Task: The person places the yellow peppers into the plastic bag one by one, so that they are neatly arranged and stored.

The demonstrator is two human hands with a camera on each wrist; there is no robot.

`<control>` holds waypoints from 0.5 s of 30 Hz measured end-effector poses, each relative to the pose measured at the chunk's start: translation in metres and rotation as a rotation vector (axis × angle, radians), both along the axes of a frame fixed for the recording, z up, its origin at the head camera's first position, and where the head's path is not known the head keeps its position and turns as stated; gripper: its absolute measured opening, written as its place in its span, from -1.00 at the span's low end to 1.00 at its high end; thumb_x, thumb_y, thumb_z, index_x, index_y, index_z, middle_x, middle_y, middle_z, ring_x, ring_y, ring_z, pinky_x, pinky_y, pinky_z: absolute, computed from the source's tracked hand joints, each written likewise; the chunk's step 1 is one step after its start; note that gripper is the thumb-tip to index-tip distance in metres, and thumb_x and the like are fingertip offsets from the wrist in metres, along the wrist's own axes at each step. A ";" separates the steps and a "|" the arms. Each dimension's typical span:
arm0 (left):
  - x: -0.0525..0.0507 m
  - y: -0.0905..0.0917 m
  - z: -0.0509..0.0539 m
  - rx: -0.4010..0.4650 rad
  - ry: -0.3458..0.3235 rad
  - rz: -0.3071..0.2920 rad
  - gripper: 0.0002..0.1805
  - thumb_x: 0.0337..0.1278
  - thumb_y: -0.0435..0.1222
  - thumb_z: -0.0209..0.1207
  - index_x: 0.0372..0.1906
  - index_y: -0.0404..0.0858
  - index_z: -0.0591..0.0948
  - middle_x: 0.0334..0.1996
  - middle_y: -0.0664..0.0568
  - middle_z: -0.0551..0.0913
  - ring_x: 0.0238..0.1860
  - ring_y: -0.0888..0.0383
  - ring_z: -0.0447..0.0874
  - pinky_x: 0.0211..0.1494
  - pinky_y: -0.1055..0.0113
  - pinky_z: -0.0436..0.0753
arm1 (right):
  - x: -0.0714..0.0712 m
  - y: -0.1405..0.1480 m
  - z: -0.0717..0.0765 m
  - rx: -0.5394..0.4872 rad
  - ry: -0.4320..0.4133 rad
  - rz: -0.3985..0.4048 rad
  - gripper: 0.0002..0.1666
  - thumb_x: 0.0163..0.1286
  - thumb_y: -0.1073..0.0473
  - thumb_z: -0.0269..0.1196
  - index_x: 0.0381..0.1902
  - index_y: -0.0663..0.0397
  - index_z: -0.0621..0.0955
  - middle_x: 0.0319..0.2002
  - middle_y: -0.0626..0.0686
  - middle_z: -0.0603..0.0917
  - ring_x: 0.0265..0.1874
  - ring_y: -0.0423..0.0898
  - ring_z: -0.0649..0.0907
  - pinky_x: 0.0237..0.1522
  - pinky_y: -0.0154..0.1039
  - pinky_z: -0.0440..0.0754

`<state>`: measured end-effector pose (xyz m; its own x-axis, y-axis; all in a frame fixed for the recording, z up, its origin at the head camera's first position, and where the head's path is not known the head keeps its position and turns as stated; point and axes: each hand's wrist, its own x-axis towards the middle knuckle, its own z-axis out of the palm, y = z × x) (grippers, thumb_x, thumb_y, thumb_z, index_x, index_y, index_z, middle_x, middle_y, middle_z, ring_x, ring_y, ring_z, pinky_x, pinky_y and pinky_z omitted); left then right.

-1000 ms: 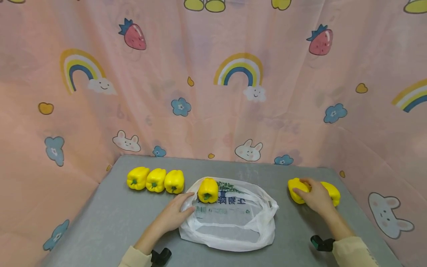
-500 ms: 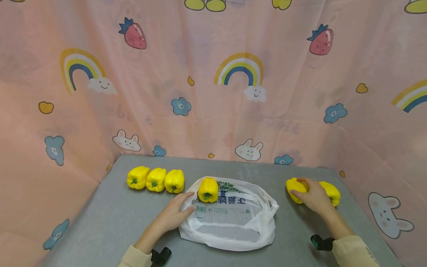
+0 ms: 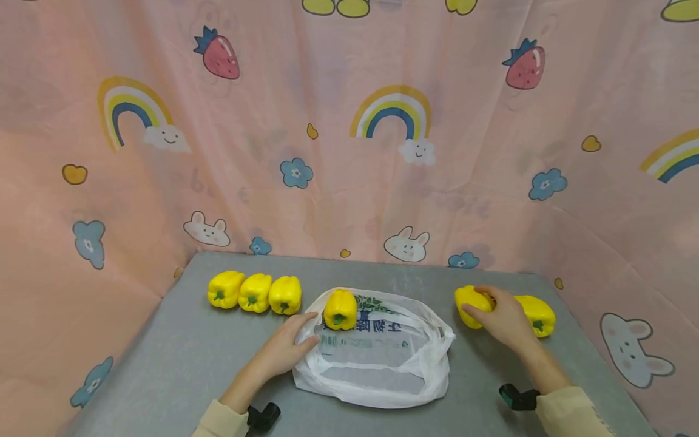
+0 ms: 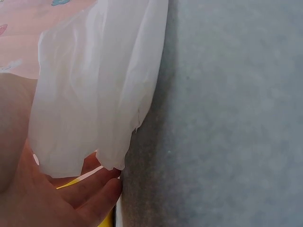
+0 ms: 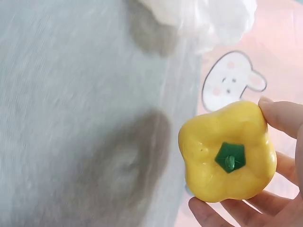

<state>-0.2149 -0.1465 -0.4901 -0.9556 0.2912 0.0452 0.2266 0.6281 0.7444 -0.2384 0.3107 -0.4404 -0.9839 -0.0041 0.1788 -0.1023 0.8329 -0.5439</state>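
In my right hand [image 3: 508,318] is a yellow bell pepper [image 3: 471,306], gripped between thumb and fingers. The right wrist view shows this pepper's green stem [image 5: 230,158], with its shadow on the table apart from it. My left hand [image 3: 284,346] holds the left side of a white plastic bag [image 3: 377,394], thumb at the opening; some fingers are hidden by the plastic [image 4: 90,94]. Another yellow pepper [image 3: 340,311] stands at the bag's back left rim; whether it is inside I cannot tell. Behind my right hand sits one more pepper [image 3: 537,315].
Three yellow peppers [image 3: 255,293] stand in a row at the back left of the grey table [image 3: 180,364]. A pink patterned curtain [image 3: 327,206] encloses the table at the back and both sides. Dark wrist cameras [image 3: 264,417] are strapped to both wrists.
My right hand has moved left and slightly up with its pepper, away from the other pepper on the right. The left hand and the bag have stayed in place.
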 end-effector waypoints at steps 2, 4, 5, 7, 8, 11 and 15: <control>-0.001 0.000 0.000 -0.006 -0.005 0.008 -0.41 0.41 -0.11 0.21 0.46 -0.13 0.43 0.39 -0.13 0.43 0.43 -0.18 0.33 0.42 -0.28 0.30 | 0.001 -0.005 0.003 -0.012 0.011 0.007 -0.12 0.40 -0.24 0.31 0.35 0.37 0.45 0.27 0.44 0.48 0.17 0.37 0.49 0.20 0.33 0.46; -0.001 0.000 -0.001 -0.009 -0.002 0.010 -0.41 0.40 -0.11 0.21 0.45 -0.13 0.44 0.39 -0.13 0.44 0.42 -0.18 0.34 0.42 -0.28 0.30 | 0.003 -0.011 0.005 -0.014 0.027 0.013 -0.14 0.40 -0.23 0.32 0.33 0.37 0.46 0.25 0.43 0.50 0.14 0.35 0.51 0.17 0.31 0.49; -0.001 0.000 -0.001 -0.011 0.001 0.009 -0.41 0.40 -0.11 0.21 0.45 -0.13 0.44 0.39 -0.13 0.44 0.42 -0.18 0.34 0.42 -0.28 0.31 | 0.004 -0.013 0.007 -0.015 0.036 0.016 -0.15 0.39 -0.22 0.32 0.32 0.37 0.47 0.24 0.43 0.52 0.13 0.34 0.52 0.16 0.30 0.50; -0.001 0.000 -0.001 -0.011 0.002 0.006 -0.41 0.40 -0.11 0.22 0.45 -0.13 0.44 0.39 -0.13 0.44 0.42 -0.18 0.34 0.41 -0.28 0.31 | 0.005 -0.019 0.010 -0.013 0.051 0.017 -0.17 0.39 -0.21 0.33 0.31 0.36 0.49 0.22 0.42 0.54 0.10 0.32 0.54 0.13 0.28 0.53; -0.001 0.000 -0.001 -0.011 0.003 0.005 -0.41 0.40 -0.11 0.22 0.45 -0.13 0.44 0.39 -0.13 0.44 0.42 -0.18 0.34 0.41 -0.28 0.31 | 0.006 -0.021 0.011 -0.013 0.059 0.019 -0.18 0.39 -0.21 0.33 0.30 0.36 0.50 0.21 0.41 0.55 0.09 0.32 0.55 0.12 0.27 0.54; -0.001 0.000 -0.001 -0.008 0.000 0.005 -0.41 0.40 -0.11 0.21 0.45 -0.13 0.44 0.39 -0.13 0.44 0.42 -0.19 0.34 0.41 -0.29 0.31 | 0.007 -0.028 0.016 -0.014 0.074 0.021 -0.19 0.39 -0.20 0.33 0.30 0.34 0.50 0.21 0.40 0.56 0.07 0.30 0.56 0.10 0.25 0.55; 0.000 0.001 0.000 -0.005 -0.010 0.009 -0.41 0.40 -0.11 0.21 0.46 -0.12 0.43 0.40 -0.13 0.43 0.43 -0.18 0.33 0.42 -0.28 0.30 | 0.008 -0.037 0.022 -0.019 0.086 0.023 -0.17 0.40 -0.23 0.31 0.33 0.33 0.49 0.23 0.39 0.54 0.07 0.29 0.57 0.08 0.23 0.59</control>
